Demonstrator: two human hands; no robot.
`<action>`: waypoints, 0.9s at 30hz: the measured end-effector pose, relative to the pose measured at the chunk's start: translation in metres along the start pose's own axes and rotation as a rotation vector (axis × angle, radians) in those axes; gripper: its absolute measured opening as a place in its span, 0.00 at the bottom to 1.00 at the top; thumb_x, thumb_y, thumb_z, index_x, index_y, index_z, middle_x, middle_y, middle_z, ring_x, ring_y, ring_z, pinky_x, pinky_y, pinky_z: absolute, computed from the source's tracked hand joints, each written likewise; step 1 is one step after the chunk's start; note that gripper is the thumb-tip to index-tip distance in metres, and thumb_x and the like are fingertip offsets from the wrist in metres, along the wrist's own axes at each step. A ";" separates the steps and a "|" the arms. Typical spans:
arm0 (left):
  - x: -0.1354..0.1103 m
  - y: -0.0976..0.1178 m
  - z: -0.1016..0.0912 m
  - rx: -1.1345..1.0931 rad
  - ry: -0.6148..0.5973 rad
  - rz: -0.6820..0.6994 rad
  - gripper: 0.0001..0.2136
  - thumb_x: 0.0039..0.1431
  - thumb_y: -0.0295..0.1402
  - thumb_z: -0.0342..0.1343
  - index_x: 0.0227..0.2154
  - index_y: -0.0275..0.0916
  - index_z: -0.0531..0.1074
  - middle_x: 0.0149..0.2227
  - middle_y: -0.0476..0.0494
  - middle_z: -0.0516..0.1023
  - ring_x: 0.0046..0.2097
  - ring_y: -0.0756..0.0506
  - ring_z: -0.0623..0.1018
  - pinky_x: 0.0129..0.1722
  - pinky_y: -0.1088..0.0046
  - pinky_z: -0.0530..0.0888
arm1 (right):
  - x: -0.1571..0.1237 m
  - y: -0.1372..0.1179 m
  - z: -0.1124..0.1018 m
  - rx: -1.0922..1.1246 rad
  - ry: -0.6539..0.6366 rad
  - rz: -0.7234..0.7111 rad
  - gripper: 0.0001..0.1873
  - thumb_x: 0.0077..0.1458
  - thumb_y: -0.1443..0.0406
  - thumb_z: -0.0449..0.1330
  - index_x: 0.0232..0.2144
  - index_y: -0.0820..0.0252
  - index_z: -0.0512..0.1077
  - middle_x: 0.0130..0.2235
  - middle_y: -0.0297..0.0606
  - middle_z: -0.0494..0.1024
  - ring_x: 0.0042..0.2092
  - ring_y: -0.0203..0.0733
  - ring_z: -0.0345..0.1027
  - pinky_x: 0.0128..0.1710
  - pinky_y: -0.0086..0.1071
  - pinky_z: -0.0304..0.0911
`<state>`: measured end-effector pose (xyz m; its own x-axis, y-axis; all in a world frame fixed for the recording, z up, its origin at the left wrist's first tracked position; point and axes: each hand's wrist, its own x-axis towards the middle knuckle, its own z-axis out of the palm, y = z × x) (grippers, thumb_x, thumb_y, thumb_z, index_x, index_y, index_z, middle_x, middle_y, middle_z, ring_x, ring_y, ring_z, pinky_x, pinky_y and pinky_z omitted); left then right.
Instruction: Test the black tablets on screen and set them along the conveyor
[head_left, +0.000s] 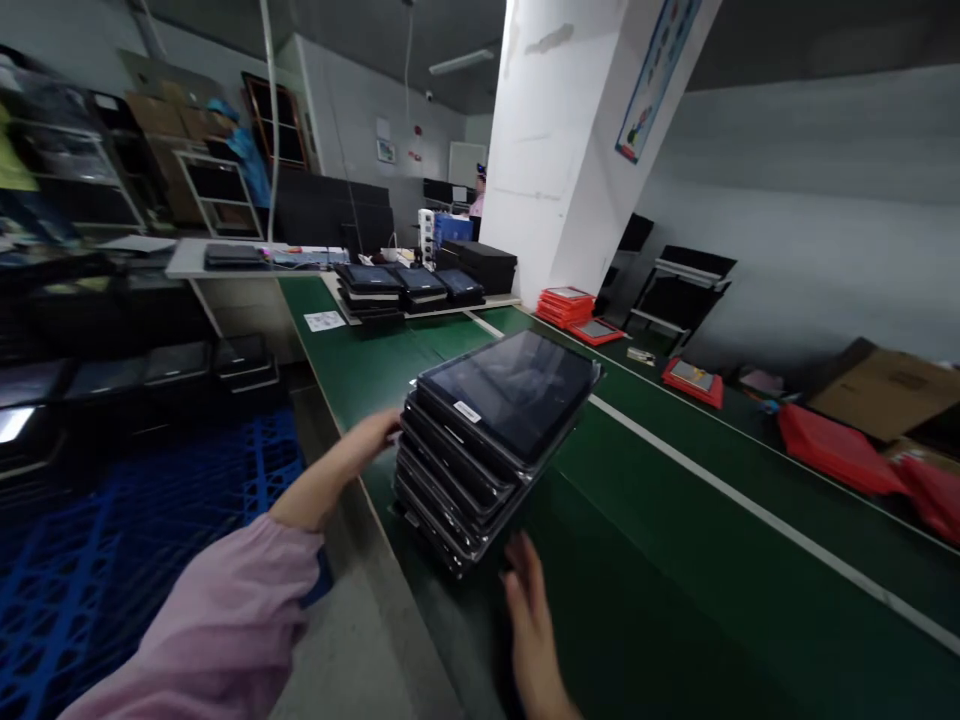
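A stack of several dark tablets (495, 440), screens up, rests on the green table (675, 560) near its front edge. My left hand (371, 440), in a pink sleeve, reaches to the stack's left side and touches it; its fingertips are hidden behind the tablets. My right hand (529, 610) presses against the stack's near right corner with fingers stretched out. The top tablet carries a small white label.
More tablet stacks (409, 285) and a paper sheet (325, 321) lie further along the table. Red cases (570, 305) and a cardboard box (885, 390) sit on the right. A white pillar stands behind. Blue pallets (150, 520) cover the floor left; a person stands far back.
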<state>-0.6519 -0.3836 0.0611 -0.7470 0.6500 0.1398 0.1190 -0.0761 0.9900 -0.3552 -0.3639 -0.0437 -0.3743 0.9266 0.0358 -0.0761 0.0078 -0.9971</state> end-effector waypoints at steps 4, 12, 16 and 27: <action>-0.006 0.035 -0.006 0.006 -0.022 0.038 0.18 0.72 0.39 0.48 0.38 0.38 0.82 0.43 0.39 0.88 0.55 0.37 0.83 0.63 0.56 0.76 | 0.036 -0.091 -0.018 0.032 -0.025 -0.039 0.39 0.51 0.35 0.70 0.58 0.47 0.80 0.61 0.45 0.81 0.63 0.61 0.75 0.59 0.56 0.77; -0.048 0.076 0.016 0.195 0.145 0.120 0.10 0.62 0.36 0.52 0.32 0.45 0.78 0.47 0.40 0.88 0.65 0.31 0.76 0.69 0.51 0.69 | 0.094 -0.188 0.026 0.091 -0.184 0.125 0.17 0.58 0.52 0.72 0.42 0.55 0.79 0.42 0.40 0.86 0.40 0.50 0.81 0.39 0.49 0.82; -0.087 0.081 0.030 0.224 0.101 0.178 0.15 0.63 0.42 0.52 0.41 0.45 0.83 0.50 0.41 0.88 0.65 0.30 0.78 0.69 0.50 0.70 | 0.096 -0.189 0.008 0.178 -0.129 0.148 0.13 0.58 0.55 0.70 0.41 0.55 0.78 0.34 0.37 0.85 0.38 0.51 0.82 0.41 0.48 0.82; -0.203 0.041 0.117 -0.315 -0.414 0.016 0.32 0.57 0.54 0.68 0.62 0.46 0.79 0.67 0.40 0.78 0.72 0.31 0.71 0.72 0.54 0.69 | -0.041 -0.116 -0.149 0.366 0.153 0.179 0.26 0.37 0.43 0.80 0.33 0.53 0.85 0.38 0.43 0.89 0.46 0.62 0.85 0.50 0.51 0.81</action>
<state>-0.4193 -0.4303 0.0706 -0.4175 0.8867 0.1985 -0.1215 -0.2710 0.9549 -0.1935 -0.3473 0.0603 -0.2724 0.9464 -0.1734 -0.3550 -0.2663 -0.8961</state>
